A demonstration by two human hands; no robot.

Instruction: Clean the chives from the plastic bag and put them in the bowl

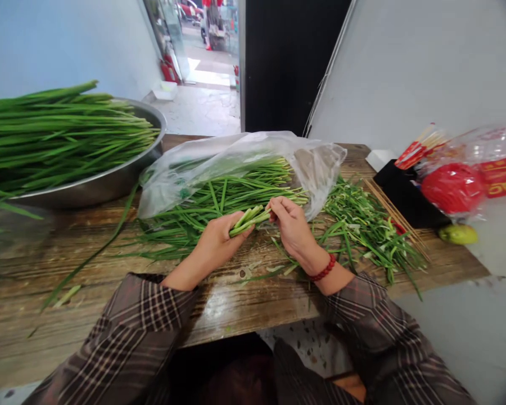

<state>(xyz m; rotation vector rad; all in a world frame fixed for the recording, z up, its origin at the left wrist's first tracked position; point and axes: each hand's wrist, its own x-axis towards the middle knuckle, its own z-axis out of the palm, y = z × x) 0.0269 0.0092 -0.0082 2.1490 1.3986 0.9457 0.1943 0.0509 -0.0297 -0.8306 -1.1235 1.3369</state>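
My left hand (219, 239) is closed around a small bunch of garlic chives (249, 218), whose pale cut-looking ends point right. At those ends, the fingertips of my right hand (294, 229) pinch together on a chive stalk; the exact grip is partly hidden by the fingers. A red bead bracelet (324, 269) circles the right wrist. Just beyond both hands, a pile of chives (236, 191) lies partly under a clear plastic bag (219, 149). To the right of my right hand is a heap of chive trimmings (362, 225).
A metal basin (105, 177) heaped with long chives (63, 135) stands at the left on the wooden table (152, 315). Thin sticks (398, 222), a black box (409, 191), a red item in plastic (452, 188) and a yellow-green fruit (458, 234) lie at the right end.
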